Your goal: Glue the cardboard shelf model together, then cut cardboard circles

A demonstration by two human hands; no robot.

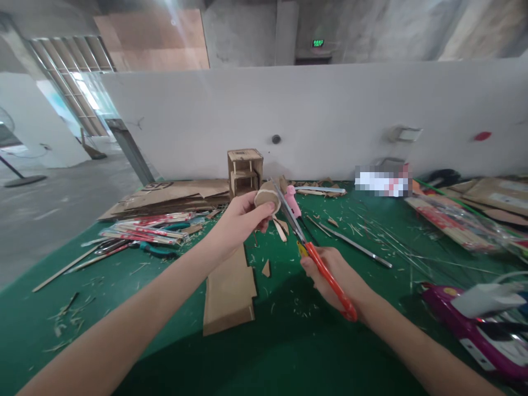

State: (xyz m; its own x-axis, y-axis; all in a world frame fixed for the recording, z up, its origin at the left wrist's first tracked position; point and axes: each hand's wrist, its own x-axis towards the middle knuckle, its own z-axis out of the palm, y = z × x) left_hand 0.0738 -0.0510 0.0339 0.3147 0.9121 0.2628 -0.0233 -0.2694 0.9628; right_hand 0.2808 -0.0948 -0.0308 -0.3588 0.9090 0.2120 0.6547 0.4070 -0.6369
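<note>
Between the thumb and fingers of my left hand (247,214) is a small rounded piece of cardboard (267,197), held up above the table. My right hand (330,272) is wrapped round the red handles of a pair of scissors (295,223). Their metal blades point up and to the left, against the right edge of the cardboard piece. Whether the blades have cut into it, I cannot tell. Below my left hand, a larger sheet of cardboard (229,297) lies on the green table (289,357), with a small triangular scrap (266,268) to its right.
A small cardboard shelf box (245,170) stands at the back. Behind my hands lies a pink glue gun (292,201). Wrapped sticks (148,228) and pliers (154,250) are on the left. A metal strip (361,247) and a purple power strip (466,324) lie on the right.
</note>
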